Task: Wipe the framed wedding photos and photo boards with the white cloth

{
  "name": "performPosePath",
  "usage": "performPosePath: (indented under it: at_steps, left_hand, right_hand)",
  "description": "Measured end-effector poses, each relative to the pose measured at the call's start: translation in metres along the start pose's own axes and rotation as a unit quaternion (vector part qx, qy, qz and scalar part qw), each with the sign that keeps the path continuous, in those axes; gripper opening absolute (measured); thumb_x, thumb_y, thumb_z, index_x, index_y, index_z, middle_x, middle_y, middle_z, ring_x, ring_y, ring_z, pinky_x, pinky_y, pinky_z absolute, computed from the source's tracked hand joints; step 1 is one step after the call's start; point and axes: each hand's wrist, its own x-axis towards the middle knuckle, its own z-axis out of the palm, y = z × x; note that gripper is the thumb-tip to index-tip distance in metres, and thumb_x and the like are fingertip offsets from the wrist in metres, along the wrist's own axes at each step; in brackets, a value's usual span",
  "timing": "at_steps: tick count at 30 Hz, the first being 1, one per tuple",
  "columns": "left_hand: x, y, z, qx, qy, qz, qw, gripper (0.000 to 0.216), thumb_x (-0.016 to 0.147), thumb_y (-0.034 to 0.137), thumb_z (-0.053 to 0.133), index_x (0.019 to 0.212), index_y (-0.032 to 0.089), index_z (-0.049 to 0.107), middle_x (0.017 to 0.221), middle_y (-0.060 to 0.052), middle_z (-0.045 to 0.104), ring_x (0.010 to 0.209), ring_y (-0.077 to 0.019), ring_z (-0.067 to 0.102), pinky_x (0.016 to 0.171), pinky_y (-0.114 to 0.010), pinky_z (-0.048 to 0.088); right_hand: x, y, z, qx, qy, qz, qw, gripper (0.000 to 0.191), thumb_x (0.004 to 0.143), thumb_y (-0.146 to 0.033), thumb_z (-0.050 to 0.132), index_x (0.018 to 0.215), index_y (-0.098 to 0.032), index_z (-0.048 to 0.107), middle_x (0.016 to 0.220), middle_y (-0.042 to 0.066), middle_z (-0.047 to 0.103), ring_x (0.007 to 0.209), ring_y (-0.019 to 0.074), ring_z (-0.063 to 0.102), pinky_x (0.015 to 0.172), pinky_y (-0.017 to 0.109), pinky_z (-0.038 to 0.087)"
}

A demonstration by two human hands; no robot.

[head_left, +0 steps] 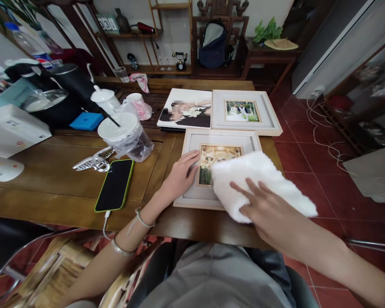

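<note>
A light wooden picture frame (pixel 220 136) lies flat near the table's front edge, its small photo (pixel 206 164) partly covered. My left hand (pixel 182 173) rests on the frame's left side, fingers stretched out and holding nothing. Across the right half of the frame is a folded white towel (pixel 259 173), fluffy and hanging out past the table's right side. My right hand (pixel 259 203) presses on the towel with bent, somewhat spread fingers, slightly blurred. Behind lie a second framed photo (pixel 242 111) and a flat panel with a wedding picture (pixel 188 108), partly pixelated.
Left of the frames are a phone (pixel 114 186) on a charging cable, silver scissors (pixel 96 160), and a lidded cup (pixel 128 132) with a straw in a plastic bag. Farther back stand a white teapot (pixel 105 99), a blue box (pixel 86 121) and a black kettle (pixel 67 81).
</note>
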Motion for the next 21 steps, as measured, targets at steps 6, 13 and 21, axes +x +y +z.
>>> performPosePath:
  at_steps: [6,13,21]
  left_hand:
    - [0.000,0.000,0.000,-0.001,0.004,0.004,1.000,0.034,0.092,0.019,0.048,0.121,0.009,0.062,0.132,-0.016,0.059,0.128,-0.0250,0.052,0.110,-0.046,0.041]
    - [-0.001,-0.004,0.001,-0.003,0.006,0.020,1.000,0.033,0.092,0.020,0.048,0.120,0.011,0.062,0.132,-0.016,0.060,0.127,-0.0260,0.053,0.109,-0.047,0.042]
    - [-0.001,-0.006,0.001,-0.001,0.012,0.036,0.999,0.032,0.092,0.021,0.048,0.118,0.011,0.063,0.131,-0.017,0.060,0.127,-0.0267,0.053,0.108,-0.048,0.043]
  right_hand:
    - [-0.011,-0.023,-0.010,0.035,0.039,-0.033,0.998,0.034,0.061,-0.003,0.059,0.081,-0.026,0.074,0.137,0.004,0.056,0.123,0.0366,0.052,0.093,0.047,0.054]
    - [0.026,0.021,0.016,-0.016,0.018,0.078,0.997,0.037,0.063,0.003,0.053,0.083,-0.020,0.074,0.146,0.004,0.044,0.136,0.0390,0.035,0.109,0.063,0.031]
    - [0.076,0.097,0.022,-0.131,0.112,0.157,0.973,0.030,0.071,0.000,0.051,0.084,-0.016,0.073,0.148,0.006,0.043,0.140,0.0407,0.024,0.106,0.077,0.013]
